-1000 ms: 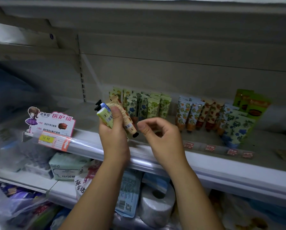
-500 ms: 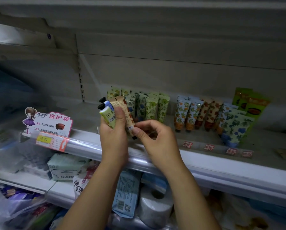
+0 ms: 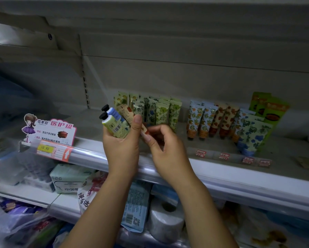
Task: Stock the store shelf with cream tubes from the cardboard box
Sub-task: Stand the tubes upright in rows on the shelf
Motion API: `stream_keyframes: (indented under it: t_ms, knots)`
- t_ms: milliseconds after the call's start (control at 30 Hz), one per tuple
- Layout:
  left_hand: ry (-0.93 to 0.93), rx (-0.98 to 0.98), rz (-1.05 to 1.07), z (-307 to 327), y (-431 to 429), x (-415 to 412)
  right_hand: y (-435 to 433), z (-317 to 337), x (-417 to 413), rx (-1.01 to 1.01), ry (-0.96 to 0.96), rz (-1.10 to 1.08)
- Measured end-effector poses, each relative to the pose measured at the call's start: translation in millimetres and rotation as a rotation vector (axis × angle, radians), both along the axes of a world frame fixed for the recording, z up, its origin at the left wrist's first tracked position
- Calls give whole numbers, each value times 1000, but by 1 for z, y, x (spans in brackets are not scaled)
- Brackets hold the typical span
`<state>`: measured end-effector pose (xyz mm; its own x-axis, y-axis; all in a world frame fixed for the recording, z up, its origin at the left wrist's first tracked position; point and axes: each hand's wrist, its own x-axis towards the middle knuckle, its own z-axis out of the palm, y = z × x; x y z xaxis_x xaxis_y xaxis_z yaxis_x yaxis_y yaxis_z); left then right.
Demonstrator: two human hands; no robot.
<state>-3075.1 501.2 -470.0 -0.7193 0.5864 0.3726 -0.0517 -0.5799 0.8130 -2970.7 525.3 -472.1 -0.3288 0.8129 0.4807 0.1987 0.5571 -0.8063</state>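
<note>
My left hand (image 3: 122,149) grips a bunch of three cream tubes in front of the shelf (image 3: 221,174): a green tube (image 3: 114,127) and a blue tube (image 3: 114,111) with black caps pointing up-left, and a beige tube (image 3: 127,111) lying cap-down to the right. My right hand (image 3: 165,149) pinches the lower cap end of the beige tube. Behind the hands, green-patterned tubes (image 3: 161,111) stand upright in rows on the shelf. Orange and red-patterned tubes (image 3: 211,119) and blue-flowered tubes (image 3: 252,133) stand further right. The cardboard box is out of view.
A pink promo sign (image 3: 51,131) with a yellow price tag clips to the shelf's front rail at left. Green packets (image 3: 268,108) lean at the back right. The lower shelf holds tissue packs (image 3: 67,178), a toilet roll (image 3: 165,219) and bagged goods.
My right hand has moved left from open air to the bunch and now pinches the beige tube's lower end. My left hand stays put with the tubes.
</note>
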Motion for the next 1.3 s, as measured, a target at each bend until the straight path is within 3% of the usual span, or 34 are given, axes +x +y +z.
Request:
stream_keyframes:
  t_ms: [267, 600, 933, 1200, 1300]
  knots:
    - [41, -75, -34, -3, 1, -4, -2, 5, 10, -2, 112, -69]
    - [44, -85, -249, 0, 0, -7, 0, 8, 26, -136, 165, 19]
    - [187, -151, -133, -1, 0, -2, -3, 10, 40, -311, 257, -93]
    - [315, -193, -141, -1, 3, 1, -16, 31, 70, -429, 517, -146]
    - [405, -207, -132, 0, 2, 4, -22, 37, 82, -510, 479, -130]
